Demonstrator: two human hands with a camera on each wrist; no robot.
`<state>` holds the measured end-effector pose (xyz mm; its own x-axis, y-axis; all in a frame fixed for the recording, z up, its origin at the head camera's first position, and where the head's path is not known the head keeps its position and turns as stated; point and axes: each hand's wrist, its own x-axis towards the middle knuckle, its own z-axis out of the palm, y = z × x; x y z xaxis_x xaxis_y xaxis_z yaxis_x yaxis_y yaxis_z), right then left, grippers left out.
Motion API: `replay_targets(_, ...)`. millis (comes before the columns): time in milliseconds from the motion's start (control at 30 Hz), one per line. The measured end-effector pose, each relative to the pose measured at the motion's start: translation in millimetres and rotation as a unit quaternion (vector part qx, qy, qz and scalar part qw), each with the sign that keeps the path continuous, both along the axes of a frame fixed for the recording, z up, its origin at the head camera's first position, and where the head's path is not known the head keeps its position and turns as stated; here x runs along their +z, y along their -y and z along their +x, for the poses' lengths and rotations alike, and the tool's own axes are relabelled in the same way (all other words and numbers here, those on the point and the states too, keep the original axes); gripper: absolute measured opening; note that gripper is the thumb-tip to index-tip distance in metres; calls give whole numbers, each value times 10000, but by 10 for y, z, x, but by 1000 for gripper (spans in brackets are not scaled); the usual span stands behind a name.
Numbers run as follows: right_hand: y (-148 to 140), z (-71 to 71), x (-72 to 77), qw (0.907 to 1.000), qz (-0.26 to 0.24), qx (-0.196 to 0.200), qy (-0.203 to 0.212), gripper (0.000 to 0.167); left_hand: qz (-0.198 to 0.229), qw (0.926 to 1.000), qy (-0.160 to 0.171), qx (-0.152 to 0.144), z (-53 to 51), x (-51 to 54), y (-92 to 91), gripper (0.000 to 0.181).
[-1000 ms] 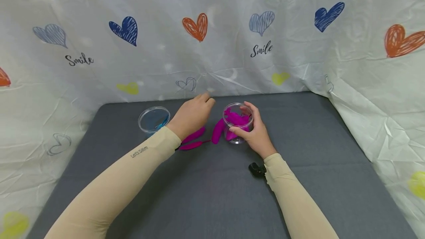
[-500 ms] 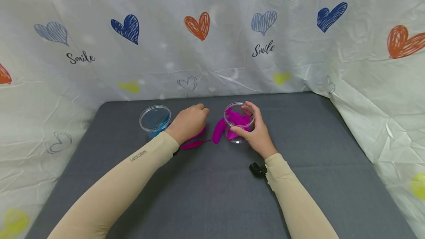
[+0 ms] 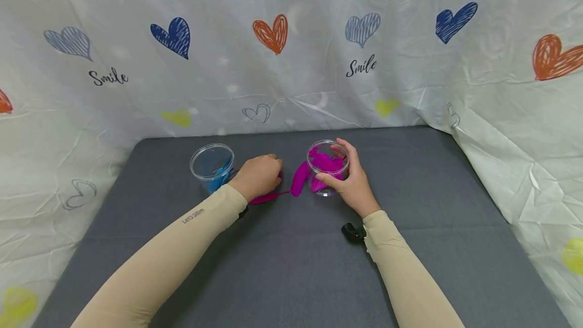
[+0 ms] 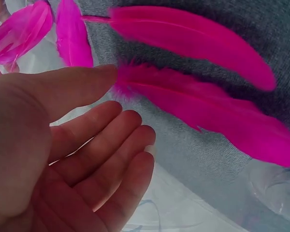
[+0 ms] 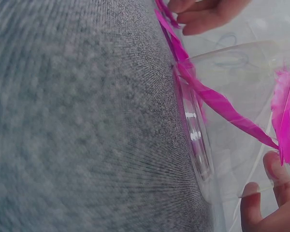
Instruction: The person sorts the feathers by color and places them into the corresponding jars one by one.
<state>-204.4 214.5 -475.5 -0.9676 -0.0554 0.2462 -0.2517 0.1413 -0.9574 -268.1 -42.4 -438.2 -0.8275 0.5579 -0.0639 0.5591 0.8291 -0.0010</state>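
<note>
My left hand [image 3: 259,176] is low over the table, left of the clear plastic jar [image 3: 325,193]. In the left wrist view its fingers are loosely bent and apart from the thumb. The thumb tip is at the fluffy end of a magenta feather [image 4: 212,111]; whether it touches cannot be told. A second magenta feather [image 4: 193,43] lies alongside. My right hand [image 3: 349,185] grips the jar's side, thumb in front and fingers behind. Pink feathers [image 3: 324,162] fill part of that jar. Another pink feather [image 3: 299,178] lies against its left side.
A second clear jar [image 3: 196,173] with blue feathers [image 3: 219,181] stands left of my left hand. Grey cloth [image 3: 282,257] covers the table. A white curtain [image 3: 309,100] printed with hearts hangs behind the back edge.
My left hand has come down and slightly toward me, over the loose feathers left of the jar. The right hand keeps its hold on the jar.
</note>
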Motion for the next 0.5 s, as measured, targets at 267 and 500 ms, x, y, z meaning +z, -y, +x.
replay_targets(267, -10, -29, -26, 10000, -33, 59, -19, 94, 76, 10000, 61, 19, -28, -56, 38, 12)
replay_targets(500, -55, -169, -254, 10000, 66, -15, -3, 97, 166, 9986, 451, 233, -47, -72, 42, 14)
